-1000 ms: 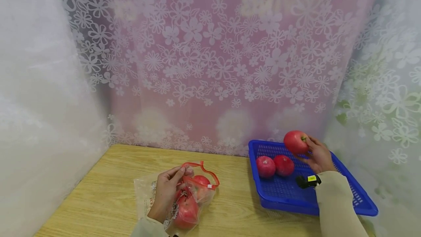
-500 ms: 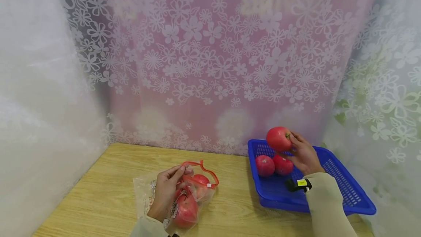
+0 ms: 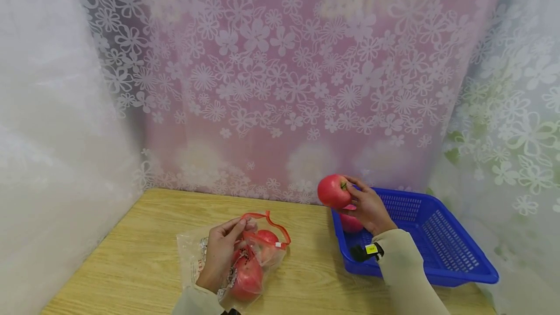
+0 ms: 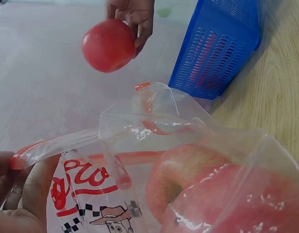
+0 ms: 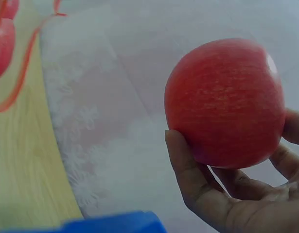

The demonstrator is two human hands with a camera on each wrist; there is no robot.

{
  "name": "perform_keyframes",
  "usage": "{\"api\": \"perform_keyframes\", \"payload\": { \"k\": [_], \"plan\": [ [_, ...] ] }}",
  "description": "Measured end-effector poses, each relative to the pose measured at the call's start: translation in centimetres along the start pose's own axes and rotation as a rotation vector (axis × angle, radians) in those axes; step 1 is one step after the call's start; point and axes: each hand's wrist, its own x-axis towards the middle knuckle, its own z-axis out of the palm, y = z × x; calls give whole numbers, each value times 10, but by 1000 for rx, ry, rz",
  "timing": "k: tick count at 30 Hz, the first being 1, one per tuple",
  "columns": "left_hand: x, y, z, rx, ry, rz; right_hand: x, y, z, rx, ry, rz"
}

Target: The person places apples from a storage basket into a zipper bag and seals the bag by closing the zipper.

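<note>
My right hand (image 3: 369,208) grips a red apple (image 3: 334,191) by its stem side, in the air above the left rim of the blue basket (image 3: 459,237). In the right wrist view the fingers curl around the lower side of that apple (image 5: 224,104). With thumb and fingers my left hand (image 3: 222,252) pinches the edge of a clear zip bag (image 3: 190,256) with a red zip strip (image 3: 282,231). The bag's mouth stands partly open. Inside the bag lie red apples (image 4: 241,204), seen through the printed plastic.
Within the basket, partly hidden behind my right hand, sits another red apple (image 3: 351,223). The wooden table (image 3: 310,252) lies between bag and basket. Flowered plastic sheets (image 3: 280,86) hang behind and at both sides.
My right hand has carried the apple leftward, from over the middle of the basket to its left rim. The left hand and the bag have stayed nearly still.
</note>
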Motion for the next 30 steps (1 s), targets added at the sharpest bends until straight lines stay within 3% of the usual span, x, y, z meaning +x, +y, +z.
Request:
{"api": "perform_keyframes", "payload": {
  "k": [16, 30],
  "plan": [
    [2, -2, 0, 4, 6, -4, 6, 40, 69, -131, -95, 19],
    [1, 0, 0, 41, 40, 8, 1, 62, 107, -286, -199, -5]
  ]
}}
